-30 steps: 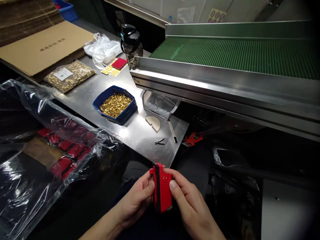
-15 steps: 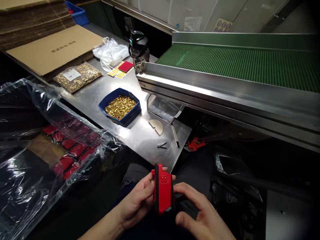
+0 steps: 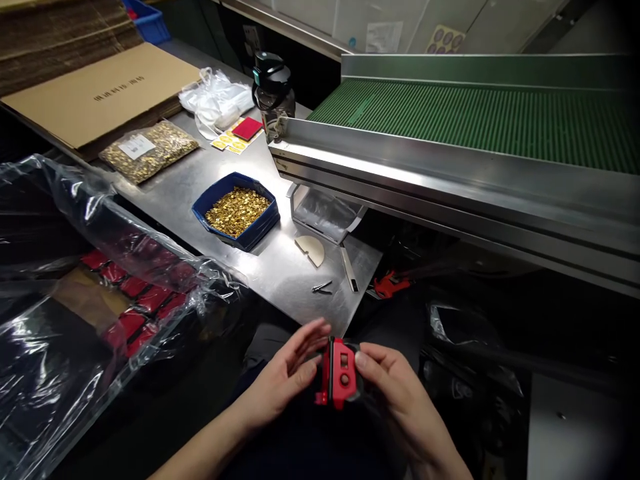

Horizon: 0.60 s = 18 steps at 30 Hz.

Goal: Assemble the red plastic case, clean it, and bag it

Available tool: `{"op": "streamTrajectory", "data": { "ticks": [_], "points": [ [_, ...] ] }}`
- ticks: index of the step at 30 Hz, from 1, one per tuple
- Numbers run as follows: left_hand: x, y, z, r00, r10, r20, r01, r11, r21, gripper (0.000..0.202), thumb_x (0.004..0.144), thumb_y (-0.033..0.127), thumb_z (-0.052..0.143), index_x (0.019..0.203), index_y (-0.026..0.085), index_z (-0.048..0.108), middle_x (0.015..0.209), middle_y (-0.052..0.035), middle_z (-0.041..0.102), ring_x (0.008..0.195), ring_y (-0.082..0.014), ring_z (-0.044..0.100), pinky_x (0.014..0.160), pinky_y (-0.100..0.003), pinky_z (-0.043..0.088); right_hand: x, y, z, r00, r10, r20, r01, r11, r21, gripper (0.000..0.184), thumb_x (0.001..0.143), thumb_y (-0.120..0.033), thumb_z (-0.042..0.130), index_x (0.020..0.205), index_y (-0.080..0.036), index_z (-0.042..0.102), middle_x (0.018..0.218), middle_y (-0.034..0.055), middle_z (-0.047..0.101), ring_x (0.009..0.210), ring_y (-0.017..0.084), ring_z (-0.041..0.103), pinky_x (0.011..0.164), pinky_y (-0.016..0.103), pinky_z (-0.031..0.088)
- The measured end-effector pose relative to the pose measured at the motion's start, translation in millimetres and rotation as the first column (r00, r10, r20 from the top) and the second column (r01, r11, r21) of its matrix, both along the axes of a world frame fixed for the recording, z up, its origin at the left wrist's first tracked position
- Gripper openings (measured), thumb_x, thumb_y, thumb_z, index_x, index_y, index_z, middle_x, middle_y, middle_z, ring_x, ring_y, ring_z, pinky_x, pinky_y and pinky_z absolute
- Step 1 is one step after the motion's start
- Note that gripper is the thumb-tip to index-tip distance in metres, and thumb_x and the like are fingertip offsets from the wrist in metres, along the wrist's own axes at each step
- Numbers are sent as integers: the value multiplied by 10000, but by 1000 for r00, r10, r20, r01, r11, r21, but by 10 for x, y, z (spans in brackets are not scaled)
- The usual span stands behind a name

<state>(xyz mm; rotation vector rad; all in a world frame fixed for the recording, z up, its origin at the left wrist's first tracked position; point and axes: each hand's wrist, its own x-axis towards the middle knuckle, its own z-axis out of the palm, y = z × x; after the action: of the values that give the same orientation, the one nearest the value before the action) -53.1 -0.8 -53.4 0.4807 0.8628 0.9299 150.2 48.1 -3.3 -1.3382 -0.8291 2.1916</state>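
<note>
A red and black plastic part (image 3: 342,373) with a square and a round hole in its face is held over my lap. My right hand (image 3: 393,383) grips its right side, thumb on the red face. On the other side my left hand (image 3: 295,370) has its fingers apart, close to the part's edge; whether it touches is hard to tell. Ahead of my hands, small black nippers (image 3: 323,288) lie on the metal table (image 3: 270,280). A cream half-round disc (image 3: 311,251) and a white-handled tool (image 3: 349,268) lie just beyond.
A blue bin (image 3: 273,223) holds small brass-coloured pieces, with a bag of similar pieces (image 3: 150,150) behind it. A green conveyor belt (image 3: 450,123) with a metal side rail runs to the right. Clear plastic sheeting (image 3: 95,200) covers red parts at left. A bottle (image 3: 274,90) stands near the belt.
The red and black part has been turned, so its face with holes now shows. My right hand has closed on it, while my left hand has loosened and spread its fingers.
</note>
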Motion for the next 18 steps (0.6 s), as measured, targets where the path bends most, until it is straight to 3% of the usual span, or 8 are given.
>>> {"op": "streamTrajectory", "data": {
  "ticks": [3, 5, 8, 14, 18],
  "points": [
    [-9, -39, -42, 992, -86, 95, 86, 996, 12, 844, 736, 494, 843, 1472, 303, 476, 1608, -114, 393, 1472, -338, 374, 1234, -485, 289, -43, 42, -100, 993, -86, -83, 75, 990, -121, 318, 913, -422, 698, 986, -119, 766, 725, 40, 686, 626, 99, 569, 609, 209, 438],
    [-4, -58, -40, 992, -91, 86, 93, 996, -13, 961, 644, 388, 934, 1476, 347, 455, 1615, -91, 381, 1451, -346, 407, 1217, -489, 322, -61, 43, -138, 988, -104, -110, 90, 987, -132, 308, 915, -418, 699, 981, -123, 764, 730, 43, 690, 615, 89, 553, 592, 199, 419],
    [10, -48, -12, 995, -100, 30, 101, 994, -46, 877, 691, 206, 910, 1437, 370, 479, 1588, -70, 417, 1427, -321, 445, 1194, -483, 348, -68, 5, -157, 985, -106, -139, 90, 989, -116, 289, 938, -401, 675, 996, -131, 758, 766, 52, 706, 642, 94, 565, 609, 204, 415],
    [30, -17, -22, 997, -75, 7, 75, 997, -24, 837, 683, 136, 890, 1394, 345, 501, 1555, -63, 453, 1464, -294, 392, 1224, -461, 291, 17, -85, -184, 996, -26, -90, 26, 1000, 1, 371, 1018, -455, 513, 1211, -196, 696, 1068, 90, 733, 792, 144, 631, 723, 264, 470],
    [29, -26, -50, 998, -62, 0, 62, 998, -19, 839, 682, 175, 897, 1398, 322, 485, 1553, -85, 456, 1465, -305, 386, 1210, -466, 300, 149, -108, -187, 985, 153, 84, -168, 961, 218, 443, 996, -519, 520, 1330, -254, 640, 1210, 85, 705, 1000, 217, 652, 946, 358, 484]
  ]
}}
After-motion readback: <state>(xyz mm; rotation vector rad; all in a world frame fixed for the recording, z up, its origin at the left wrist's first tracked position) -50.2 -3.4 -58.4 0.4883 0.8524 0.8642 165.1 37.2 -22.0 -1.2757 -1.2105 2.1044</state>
